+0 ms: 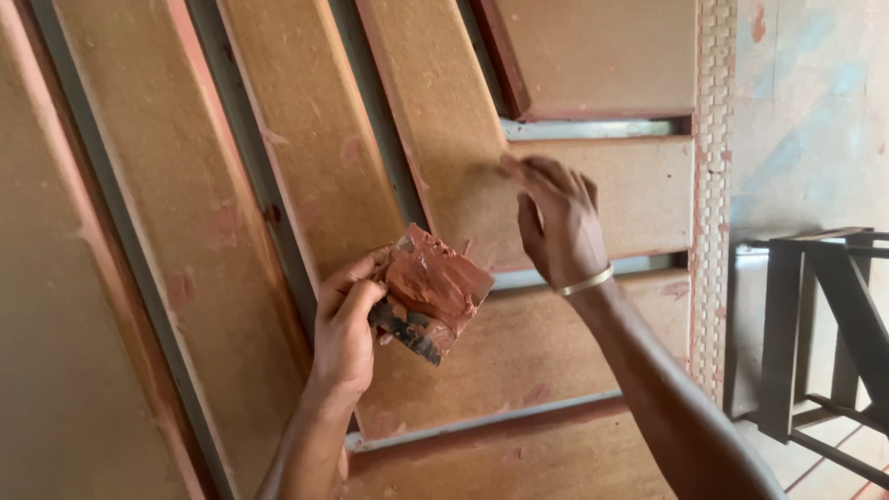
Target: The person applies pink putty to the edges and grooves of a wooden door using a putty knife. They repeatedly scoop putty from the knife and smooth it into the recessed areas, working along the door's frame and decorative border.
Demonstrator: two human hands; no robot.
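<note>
**Entry: reddish filler paste and slatted wooden panel**

Item 1. My left hand [347,319]: grip clenched around a small flat board [433,298] loaded with reddish-brown filler paste [443,278]. The thumb lies across the board's near edge; the board is tilted and held just in front of the panel, below and left of my other hand.

Item 2. My right hand [556,222]: grip released, holding nothing that I can make out. Fingertips [511,169] are pressed against a wooden slat [444,111], with paste on them. A thin metal bangle [586,281] sits at the wrist.

Item 3. Wooden panel [278,139]: pale brown slats set at a slant, divided by grey metal strips [269,199]. Several dabs of the same reddish paste show on the slats, and more along their edges.

Item 4. Perforated strip [712,185]: runs upright along the panel's right edge.

Item 5. Dark metal frame [815,324]: stands to the right, well apart from both hands, before a pale, stained wall [810,111].
</note>
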